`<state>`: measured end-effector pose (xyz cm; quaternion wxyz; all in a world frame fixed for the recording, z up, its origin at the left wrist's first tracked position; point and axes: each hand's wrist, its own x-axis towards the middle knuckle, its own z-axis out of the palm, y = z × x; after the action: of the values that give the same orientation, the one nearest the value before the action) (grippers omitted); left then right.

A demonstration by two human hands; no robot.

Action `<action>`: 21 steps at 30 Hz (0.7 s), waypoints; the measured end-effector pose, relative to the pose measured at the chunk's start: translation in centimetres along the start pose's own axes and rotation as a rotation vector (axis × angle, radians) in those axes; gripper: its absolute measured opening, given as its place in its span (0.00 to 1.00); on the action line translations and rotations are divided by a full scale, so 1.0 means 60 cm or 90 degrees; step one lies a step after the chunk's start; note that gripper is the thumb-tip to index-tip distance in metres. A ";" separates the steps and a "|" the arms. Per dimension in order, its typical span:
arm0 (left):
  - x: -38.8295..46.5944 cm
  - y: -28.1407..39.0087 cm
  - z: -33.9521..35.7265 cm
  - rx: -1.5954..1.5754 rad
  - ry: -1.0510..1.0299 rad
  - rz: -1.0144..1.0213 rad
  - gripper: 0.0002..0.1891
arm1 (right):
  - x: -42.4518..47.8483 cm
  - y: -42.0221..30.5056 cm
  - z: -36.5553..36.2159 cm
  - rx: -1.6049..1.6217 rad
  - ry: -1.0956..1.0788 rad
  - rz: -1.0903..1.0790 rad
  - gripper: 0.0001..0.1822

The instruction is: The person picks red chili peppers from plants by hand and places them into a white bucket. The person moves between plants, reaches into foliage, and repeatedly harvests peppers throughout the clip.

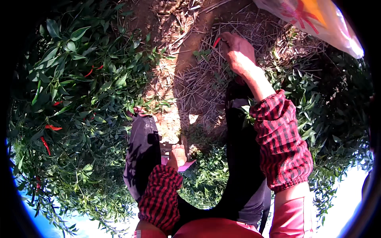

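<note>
In my right hand [239, 53], pinched between thumb and fingers, is a slim red chili pepper [217, 42]. This hand is stretched forward over straw-covered soil. My left hand [177, 156] is curled between my legs, close to a pink sheet-like object [187, 166]; whether it grips anything is hidden. Both forearms wear red-and-black checked sleeves. Left of me, chili plants [110, 74] bear several red peppers, among them an orange-red one [53, 127] and a wrinkled dark red one [45, 145].
A translucent plastic bag [321, 23] with red and orange printing is at the upper right. Dry straw [199, 89] covers the soil path [190, 50] between the rows. More plants [312, 119] crowd my right side, beside my dark-trousered leg [242, 142].
</note>
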<state>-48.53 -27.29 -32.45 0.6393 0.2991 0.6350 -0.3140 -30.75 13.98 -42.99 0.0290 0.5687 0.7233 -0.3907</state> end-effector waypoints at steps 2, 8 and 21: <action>0.029 -0.025 0.027 -0.008 -0.037 -0.023 0.17 | 0.028 0.062 0.098 -0.056 -0.072 0.045 0.18; 0.073 -0.137 0.104 -0.032 -0.120 -0.088 0.16 | 0.065 0.155 0.264 -0.231 -0.074 0.063 0.16; 0.113 -0.278 0.146 0.005 -0.200 -0.132 0.16 | 0.054 0.147 0.210 0.295 0.130 0.381 0.11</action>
<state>-56.09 -44.67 -38.83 0.6937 0.1816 0.5534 -0.4238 -29.49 9.48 -57.98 -0.0596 0.7822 0.4172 -0.4588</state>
